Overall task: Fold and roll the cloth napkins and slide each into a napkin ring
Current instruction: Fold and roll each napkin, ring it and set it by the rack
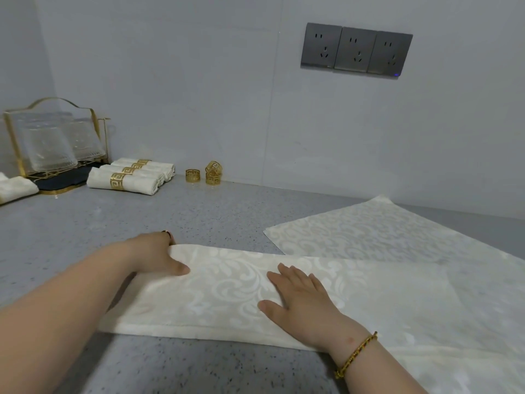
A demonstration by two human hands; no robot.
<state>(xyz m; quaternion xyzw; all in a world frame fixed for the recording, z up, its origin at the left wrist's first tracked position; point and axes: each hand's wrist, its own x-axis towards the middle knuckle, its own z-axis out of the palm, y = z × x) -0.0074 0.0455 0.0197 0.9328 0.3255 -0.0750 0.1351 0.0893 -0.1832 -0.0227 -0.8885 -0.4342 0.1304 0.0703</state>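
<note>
A cream damask napkin (pixel 227 291) lies folded into a long band on the grey counter in front of me. My left hand (pixel 157 255) grips its left end, thumb on top and fingers tucked under the edge. My right hand (pixel 301 300) lies flat on the band's middle, fingers straight. Three gold napkin rings (pixel 204 174) stand by the back wall. Three rolled napkins in gold rings (pixel 130 177) lie at the back left.
More flat cream napkins (pixel 397 237) spread over the counter to the right, under the folded one. A gold-framed rack with glass plates (pixel 54 140) stands in the back left corner. Another cream cloth (pixel 14 189) lies at the far left. Grey sockets (pixel 356 51) sit on the wall.
</note>
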